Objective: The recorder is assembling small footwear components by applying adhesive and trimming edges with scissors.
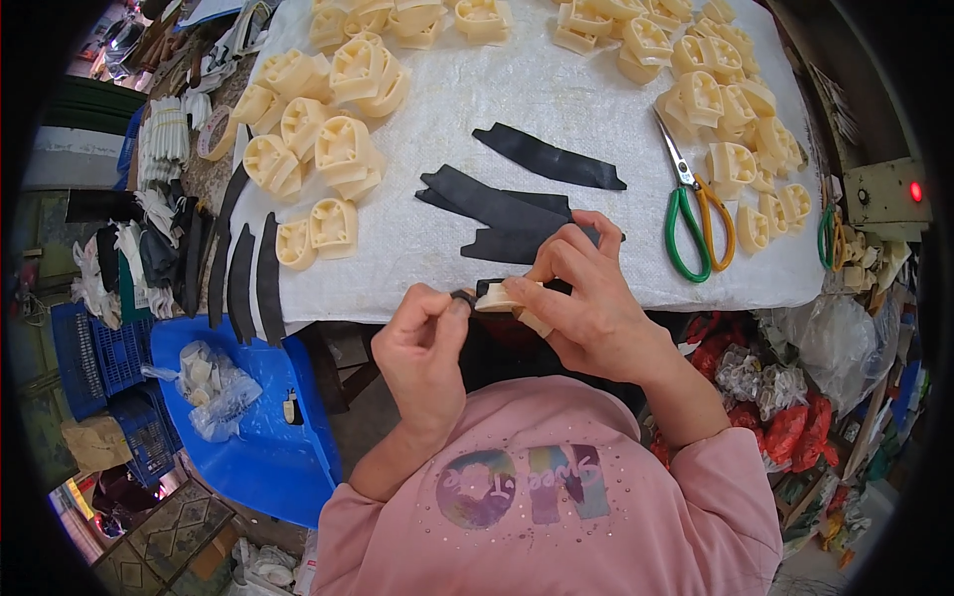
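In my right hand (606,318) is a cream plastic piece (495,300), which looks like a shoe heel, held just off the table's near edge. A black leather-like strip (489,285) lies against it. My left hand (422,348) is closed, thumb and fingertips pinching the strip's dark end (463,297). Most of the held piece is hidden by my right fingers. Just beyond my hands, several cut black strips (497,202) overlap on the white table cover (427,119); a single strip (549,157) sits farther off.
Cream heels (338,149) cluster at left and more (730,164) at right. Scissors (696,204) with green and orange handles rest right of the strips. Long black strips (266,278) hang over the left front edge. A blue chair (248,447) holding a plastic bag stands lower left.
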`<state>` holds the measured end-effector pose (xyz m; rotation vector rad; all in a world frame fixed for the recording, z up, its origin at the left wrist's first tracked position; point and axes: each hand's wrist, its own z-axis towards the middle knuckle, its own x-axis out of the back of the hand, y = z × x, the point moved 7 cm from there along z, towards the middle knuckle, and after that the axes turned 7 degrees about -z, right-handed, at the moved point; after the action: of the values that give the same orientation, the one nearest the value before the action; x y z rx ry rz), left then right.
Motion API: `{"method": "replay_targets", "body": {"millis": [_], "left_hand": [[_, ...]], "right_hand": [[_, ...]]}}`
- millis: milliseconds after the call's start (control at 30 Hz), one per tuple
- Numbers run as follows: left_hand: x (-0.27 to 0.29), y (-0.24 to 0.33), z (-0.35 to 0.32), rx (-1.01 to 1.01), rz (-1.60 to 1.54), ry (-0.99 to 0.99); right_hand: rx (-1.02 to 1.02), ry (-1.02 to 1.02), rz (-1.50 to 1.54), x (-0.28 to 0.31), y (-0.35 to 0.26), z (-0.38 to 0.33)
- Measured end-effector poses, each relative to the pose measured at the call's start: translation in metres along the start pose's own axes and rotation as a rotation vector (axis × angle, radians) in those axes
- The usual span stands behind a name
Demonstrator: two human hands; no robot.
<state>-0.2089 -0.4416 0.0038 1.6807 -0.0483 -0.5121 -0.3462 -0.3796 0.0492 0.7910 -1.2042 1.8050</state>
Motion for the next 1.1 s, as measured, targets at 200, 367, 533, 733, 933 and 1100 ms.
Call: {"method": "replay_targets", "body": {"millis": [200,367,533,733,933,1100], "left_hand": [[-0.018,0.027,-0.005,-0.399,0.539,-0.152],[-0.016,0.025,0.004,-0.365,0.479,-0.279],[-0.011,-0.007,0.009,-0.12,-0.083,-0.357],[-0.026,0.016,0.006,-0.366,0.283,-0.346],[-0.034,0.028,0.001,-0.584,0.41,-0.39],[-0.032,0.028,-0.001,-0.498,0.34,-0.42]], "right_hand": [[-0.023,0.035,-0.015,0.0,0.003,-0.002],[-0.038,0.027,0.09,0.0,0.013,-0.006],[-0.041,0.029,0.239,-0.001,0.013,-0.008],[-0.004,0.0,0.343,-0.002,0.012,-0.007],[0.007,-0.044,0.343,-0.002,0.009,-0.006],[0.044,-0.051,0.291,0.0,0.01,-0.008]]}}
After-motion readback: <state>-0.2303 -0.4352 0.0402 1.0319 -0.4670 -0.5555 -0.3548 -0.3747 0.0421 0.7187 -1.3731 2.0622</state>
